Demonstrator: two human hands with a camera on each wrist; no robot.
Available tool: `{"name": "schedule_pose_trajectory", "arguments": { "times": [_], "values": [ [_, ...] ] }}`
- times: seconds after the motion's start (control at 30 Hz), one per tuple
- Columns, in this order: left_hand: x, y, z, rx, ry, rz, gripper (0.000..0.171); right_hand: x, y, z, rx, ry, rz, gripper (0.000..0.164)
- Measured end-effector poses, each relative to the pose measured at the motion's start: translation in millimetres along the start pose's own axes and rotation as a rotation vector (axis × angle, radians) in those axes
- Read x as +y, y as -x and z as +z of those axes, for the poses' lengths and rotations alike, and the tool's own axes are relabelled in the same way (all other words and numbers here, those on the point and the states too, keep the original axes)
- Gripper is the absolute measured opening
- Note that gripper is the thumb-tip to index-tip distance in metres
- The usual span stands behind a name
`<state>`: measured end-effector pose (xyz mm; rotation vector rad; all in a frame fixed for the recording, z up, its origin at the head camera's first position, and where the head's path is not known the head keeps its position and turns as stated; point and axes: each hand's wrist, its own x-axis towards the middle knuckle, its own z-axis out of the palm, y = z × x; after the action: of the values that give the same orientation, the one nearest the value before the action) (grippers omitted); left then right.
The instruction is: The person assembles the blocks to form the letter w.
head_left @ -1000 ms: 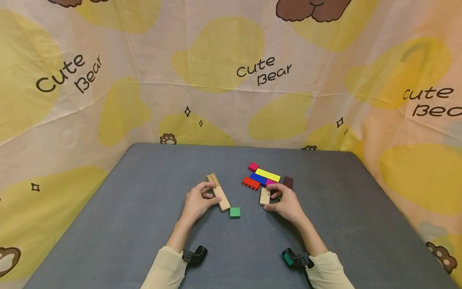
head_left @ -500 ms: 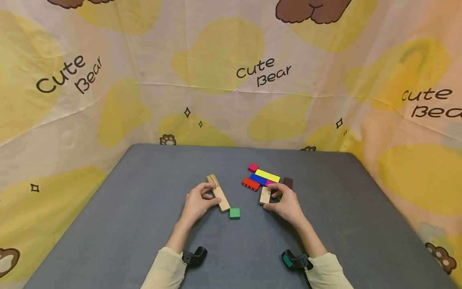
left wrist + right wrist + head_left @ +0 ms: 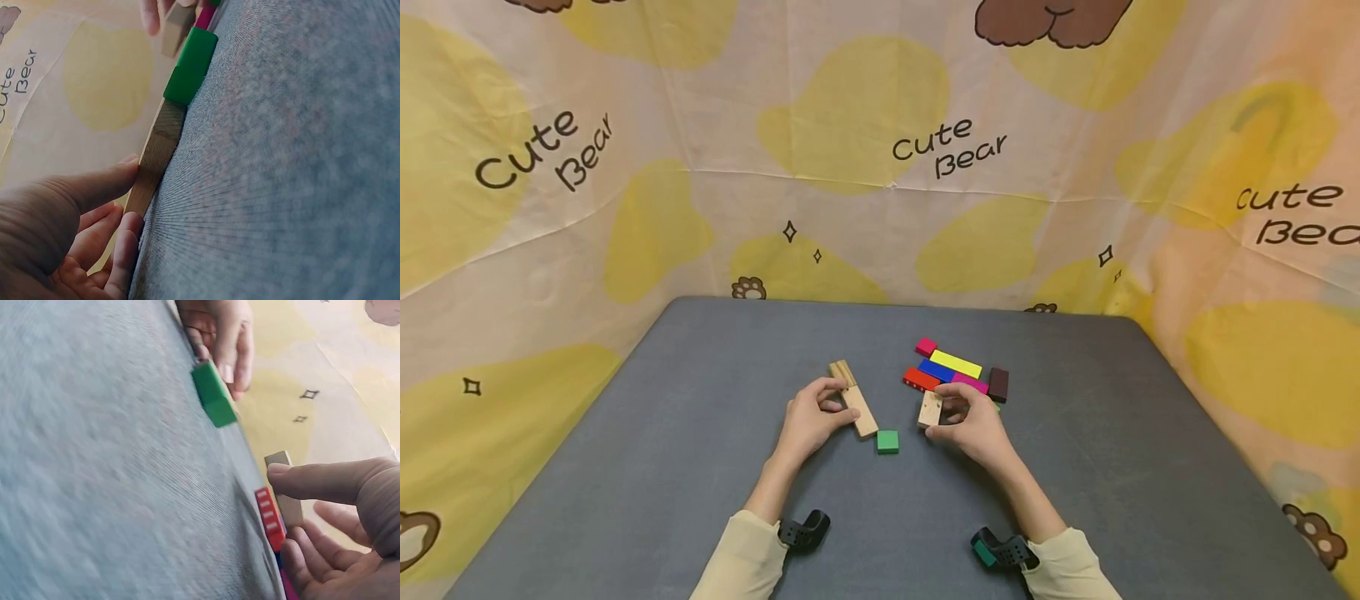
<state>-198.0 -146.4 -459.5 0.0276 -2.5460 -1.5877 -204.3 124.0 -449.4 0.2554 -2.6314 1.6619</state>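
Observation:
My left hand (image 3: 808, 421) rests at a plain wooden block (image 3: 862, 417) on the grey table, its thumb and fingers pinching the sides, as the left wrist view shows. A narrow grooved wooden piece (image 3: 844, 372) lines up beyond that block's far end. At the near end sits a small green block (image 3: 887, 442). Between thumb and fingertips, my right hand (image 3: 976, 427) holds a second wooden block (image 3: 930, 408) with dark spots on its face. In the right wrist view this wooden block (image 3: 289, 494) is tilted, overlapping a red block with white marks (image 3: 270, 519).
Beyond the right hand lie a red block (image 3: 921, 379), a blue block (image 3: 936, 370), a yellow block (image 3: 956, 363), a magenta block (image 3: 970, 382) and a small crimson block (image 3: 927, 346). A dark brown block (image 3: 998, 384) lies to their right. A patterned cloth (image 3: 850, 125) hangs behind the table.
My right hand has shifted left with its wooden block, uncovering more of the magenta and dark brown blocks. The left hand and its block stay in place.

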Motion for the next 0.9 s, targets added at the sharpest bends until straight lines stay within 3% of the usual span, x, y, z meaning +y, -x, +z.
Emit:
{"name": "schedule_pose_trajectory", "arguments": {
  "times": [0.2, 0.37, 0.9],
  "values": [
    [-0.3, -0.6, 0.1, 0.001, 0.003, 0.006, 0.047, -4.1, 0.7, 13.5, -0.033, -0.050, 0.040, 0.059],
    [0.1, -0.1, 0.3, -0.001, 0.011, 0.009, 0.048, -4.2, -1.1, 21.5, -0.045, -0.018, 0.025, 0.059],
    [-0.7, -0.1, -0.1, 0.000, 0.010, 0.007, 0.048, -3.5, -2.2, 26.5, -0.049, -0.049, 0.050, 0.054]
  ]
}}
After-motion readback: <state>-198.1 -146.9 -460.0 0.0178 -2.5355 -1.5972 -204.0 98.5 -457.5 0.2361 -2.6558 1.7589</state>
